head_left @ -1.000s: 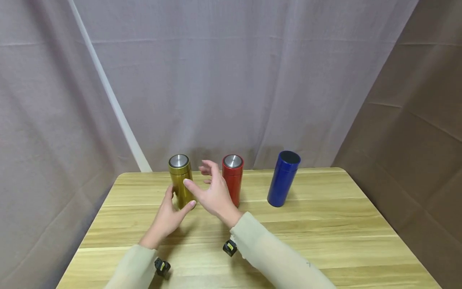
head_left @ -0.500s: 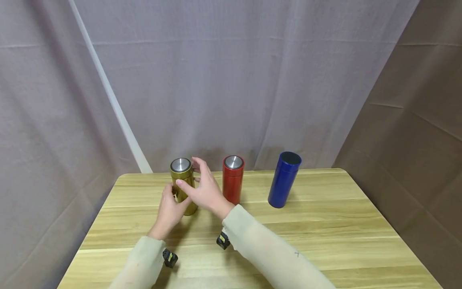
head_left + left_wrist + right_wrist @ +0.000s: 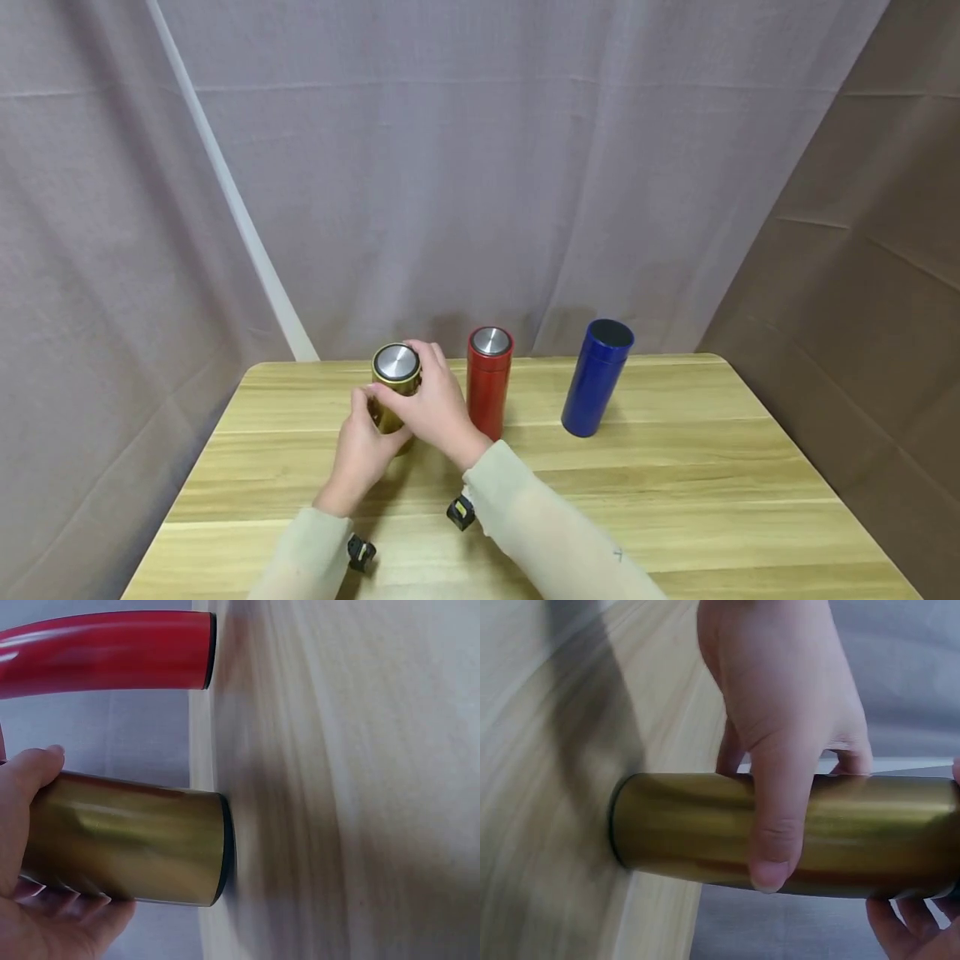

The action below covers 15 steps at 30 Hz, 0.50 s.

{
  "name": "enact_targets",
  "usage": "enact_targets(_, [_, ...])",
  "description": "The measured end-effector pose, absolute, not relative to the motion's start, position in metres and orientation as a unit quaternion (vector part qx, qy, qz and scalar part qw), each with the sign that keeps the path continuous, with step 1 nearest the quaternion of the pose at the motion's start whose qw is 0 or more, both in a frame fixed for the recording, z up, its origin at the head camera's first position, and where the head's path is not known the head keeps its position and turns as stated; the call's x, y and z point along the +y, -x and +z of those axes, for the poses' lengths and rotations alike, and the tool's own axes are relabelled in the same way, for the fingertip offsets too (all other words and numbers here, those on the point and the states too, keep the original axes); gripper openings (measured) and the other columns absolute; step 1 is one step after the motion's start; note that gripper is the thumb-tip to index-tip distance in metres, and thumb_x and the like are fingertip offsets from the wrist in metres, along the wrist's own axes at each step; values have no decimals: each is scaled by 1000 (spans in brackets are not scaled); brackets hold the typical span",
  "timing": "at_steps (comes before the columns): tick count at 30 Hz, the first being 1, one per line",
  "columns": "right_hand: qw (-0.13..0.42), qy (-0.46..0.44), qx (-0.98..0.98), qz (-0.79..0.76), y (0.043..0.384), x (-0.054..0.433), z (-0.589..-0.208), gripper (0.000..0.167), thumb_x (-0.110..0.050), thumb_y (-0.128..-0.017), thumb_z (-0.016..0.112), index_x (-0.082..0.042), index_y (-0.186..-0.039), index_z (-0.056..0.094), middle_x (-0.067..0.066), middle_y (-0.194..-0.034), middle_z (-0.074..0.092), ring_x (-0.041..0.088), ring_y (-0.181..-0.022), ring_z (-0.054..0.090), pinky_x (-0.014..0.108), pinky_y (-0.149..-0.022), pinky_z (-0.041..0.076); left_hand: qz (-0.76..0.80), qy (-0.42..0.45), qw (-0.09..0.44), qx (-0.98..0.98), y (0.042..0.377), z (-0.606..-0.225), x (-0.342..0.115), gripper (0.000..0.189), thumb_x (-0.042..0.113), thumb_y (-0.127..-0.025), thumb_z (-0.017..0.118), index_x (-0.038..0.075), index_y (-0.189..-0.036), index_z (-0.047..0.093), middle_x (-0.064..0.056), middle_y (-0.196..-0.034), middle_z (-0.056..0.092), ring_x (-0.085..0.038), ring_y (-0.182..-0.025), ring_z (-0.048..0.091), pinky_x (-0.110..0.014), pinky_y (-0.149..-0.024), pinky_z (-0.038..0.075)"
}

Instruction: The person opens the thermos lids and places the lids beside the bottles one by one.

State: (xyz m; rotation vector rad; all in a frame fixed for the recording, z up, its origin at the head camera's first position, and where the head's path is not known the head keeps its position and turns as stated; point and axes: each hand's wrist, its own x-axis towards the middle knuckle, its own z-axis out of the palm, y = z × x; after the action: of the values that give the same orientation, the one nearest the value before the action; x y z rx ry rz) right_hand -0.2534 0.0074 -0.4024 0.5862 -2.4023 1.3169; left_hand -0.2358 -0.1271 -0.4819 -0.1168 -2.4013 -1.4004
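Observation:
A gold thermos flask (image 3: 387,421) with a silver-topped lid (image 3: 397,362) stands near the table's back left. My left hand (image 3: 362,454) grips its body from the near left, the thumb laid across the front in the right wrist view. Higher up, my right hand (image 3: 441,410) holds the flask around the lid, its thumb at the near side and fingers (image 3: 909,930) curled behind. The flask's dark base (image 3: 227,851) is right at the tabletop in the left wrist view. Just right of my right hand is a red thermos flask (image 3: 489,387), upright, its lower part overlapped by that hand.
A blue thermos flask (image 3: 595,383) with a dark top stands farther right on the wooden table (image 3: 675,483). A grey curtain (image 3: 495,183) hangs behind the table, and a brown one (image 3: 847,275) on the right. Small black cameras (image 3: 461,510) sit at both wrists.
My right hand has moved left and closed around the gold flask's top. The left hand has tightened its hold, and the gold flask has shifted slightly right and nearer.

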Motion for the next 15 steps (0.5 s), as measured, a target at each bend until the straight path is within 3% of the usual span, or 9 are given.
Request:
enact_targets(6, [198, -216, -835, 466, 246, 15, -407, 69, -48, -76, 79, -14, -128, 49, -3, -114, 50, 10, -101, 54, 30, -88, 48, -463, 73, 172, -867, 242, -479, -132, 64, 24, -68, 88, 10, -110, 42, -14, -107, 63, -29, -102, 61, -45, -86, 51])
enact_targets(11, [167, -216, -833, 481, 236, 17, -409, 68, -51, -74, 79, -19, -126, 49, -9, -117, 50, 6, -104, 52, 28, -91, 46, -400, 123, 154, -895, 242, -470, -150, 60, 27, -67, 88, 15, -113, 53, -3, -106, 59, -21, -98, 57, -42, -84, 49])
enact_targets(15, [131, -205, -825, 510, 228, 32, -408, 65, -53, -73, 79, -23, -123, 50, -10, -114, 53, 6, -102, 54, 28, -86, 48, -373, 151, 155, -902, 228, -463, -151, 64, 26, -67, 87, 12, -121, 55, -2, -108, 58, -19, -92, 57, -39, -79, 49])
